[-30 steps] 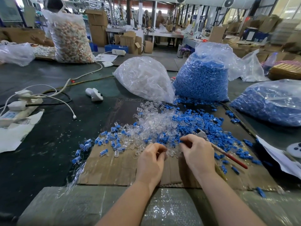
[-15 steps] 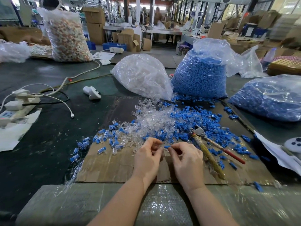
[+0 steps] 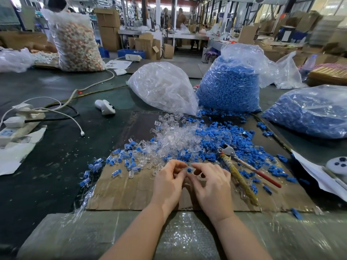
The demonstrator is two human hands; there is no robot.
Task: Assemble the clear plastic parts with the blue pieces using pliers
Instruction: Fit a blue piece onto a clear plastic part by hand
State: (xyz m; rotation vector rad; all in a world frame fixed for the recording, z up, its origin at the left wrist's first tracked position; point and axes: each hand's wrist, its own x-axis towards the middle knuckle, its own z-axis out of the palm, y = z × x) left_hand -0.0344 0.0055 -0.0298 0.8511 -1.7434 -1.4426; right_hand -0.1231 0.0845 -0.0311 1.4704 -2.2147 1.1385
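Fingers (image 3: 183,167) of both hands meet over the near middle of the cardboard sheet (image 3: 131,192) that lies on the counter (image 3: 56,166). The left hand (image 3: 167,182) and right hand (image 3: 211,186) are curled toward each other, pinching one small blue piece (image 3: 189,169) between their fingertips. A clear part seems to sit around it, but it is too small and see-through to be sure.

The pliers (image 3: 242,166) lie untouched on the cardboard just to the right of the right hand, their metal head pointing away toward the far edge, one handle red and the other wrapped in yellowish tape.

Beyond the hands, a loose heap of clear parts (image 3: 176,139) fills the middle of the cardboard, and loose blue pieces (image 3: 234,143) spread across its right side. Toward the left edge of the cardboard lies a scatter of finished pieces (image 3: 120,160), clear shells with blue inside.

Along the far edge of the cardboard stand a bag of clear parts (image 3: 161,87) and a tall bag of blue pieces (image 3: 231,87); another bag of blue (image 3: 309,115) lies at the right.

As a judgement, the work is at an early stage: a few dozen are assembled, while the heaps and full bags are left. The piece in hand looks fitted by finger only, with the pliers step not yet done.
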